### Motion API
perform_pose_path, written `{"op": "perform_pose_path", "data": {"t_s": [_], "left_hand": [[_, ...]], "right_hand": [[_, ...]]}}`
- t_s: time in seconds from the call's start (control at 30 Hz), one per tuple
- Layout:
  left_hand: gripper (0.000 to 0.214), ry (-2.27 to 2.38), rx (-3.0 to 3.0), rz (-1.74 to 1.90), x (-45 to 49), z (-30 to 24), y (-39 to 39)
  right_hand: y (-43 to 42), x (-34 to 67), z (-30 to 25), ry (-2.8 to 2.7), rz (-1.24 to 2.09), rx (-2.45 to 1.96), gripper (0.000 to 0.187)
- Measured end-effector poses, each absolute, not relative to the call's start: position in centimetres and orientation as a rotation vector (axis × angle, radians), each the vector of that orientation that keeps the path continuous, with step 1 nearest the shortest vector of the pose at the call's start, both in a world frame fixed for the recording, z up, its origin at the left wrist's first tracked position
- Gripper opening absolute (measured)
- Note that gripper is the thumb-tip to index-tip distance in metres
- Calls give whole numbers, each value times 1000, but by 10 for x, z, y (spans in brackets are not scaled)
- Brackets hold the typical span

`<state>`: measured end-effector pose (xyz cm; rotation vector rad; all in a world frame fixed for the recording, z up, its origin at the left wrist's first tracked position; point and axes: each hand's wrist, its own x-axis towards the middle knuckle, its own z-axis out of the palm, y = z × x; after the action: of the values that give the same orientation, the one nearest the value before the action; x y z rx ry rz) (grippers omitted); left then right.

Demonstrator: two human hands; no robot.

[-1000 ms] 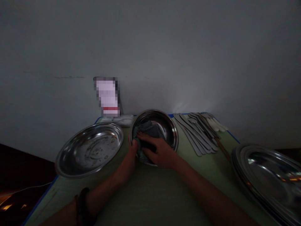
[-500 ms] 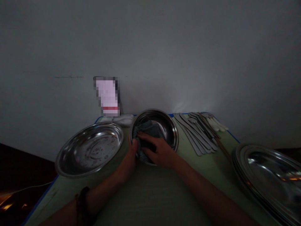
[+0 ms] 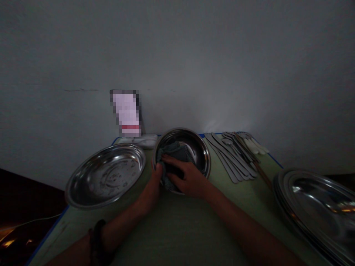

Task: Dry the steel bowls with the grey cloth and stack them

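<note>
Moved since prev. frame: next to nothing; whole scene sits a hair higher in view, hands, bowl & cloth in same spots rel. to each other.

Item 1: round metal bowl (image 3: 199, 147), ctr. of desk (image 3: 172, 227), far half, tilted w/ mouth toward viewer.
Item 2: grey-blue cloth (image 3: 180, 150), bunched inside bowl, at L. & lower part, reaching rim.
L. hand (image 3: 154, 181): holding bowl at L. side, thumb at rim on cloth edge, fingers mostly hidden behind. Dark bracelet (image 3: 99, 240) at wrist.
R. hand (image 3: 191, 178): holding cloth to bowl's inner L. side; thumb & index apart, dark gap btwn.

Surroundings:
- Oval metal dish (image 3: 109, 179), L. of bowl, near it; marks or reflections on base, can't tell which.
- Stack of oval metal dishes (image 3: 318, 207), far R., cut by frame edge.
- Metal cutlery (image 3: 231, 160), fanned just R. of bowl; white-handled pcs. (image 3: 253, 146) at its R. end.
- Brown stick (image 3: 263, 175), btwn cutlery & stack.
- White tray-like item (image 3: 146, 141), behind oval dish, L. of bowl.
- Upright device (image 3: 127, 112), lit screen pixelated, by grey wall (image 3: 177, 55).
</note>
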<state>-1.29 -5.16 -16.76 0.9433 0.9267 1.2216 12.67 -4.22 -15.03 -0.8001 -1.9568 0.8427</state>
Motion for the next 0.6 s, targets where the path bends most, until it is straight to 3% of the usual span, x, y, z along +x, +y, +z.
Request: {"op": "perform_pose_path", "data": {"t_s": [0.3, 0.6], "left_hand": [[75, 924, 946, 1250, -12, -168, -51], [60, 983, 1047, 1250, -18, -171, -51]], "right_hand": [[-42, 127, -151, -1951, 845, -783, 52], [-42, 127, -151, -1950, 853, -782, 52]]}}
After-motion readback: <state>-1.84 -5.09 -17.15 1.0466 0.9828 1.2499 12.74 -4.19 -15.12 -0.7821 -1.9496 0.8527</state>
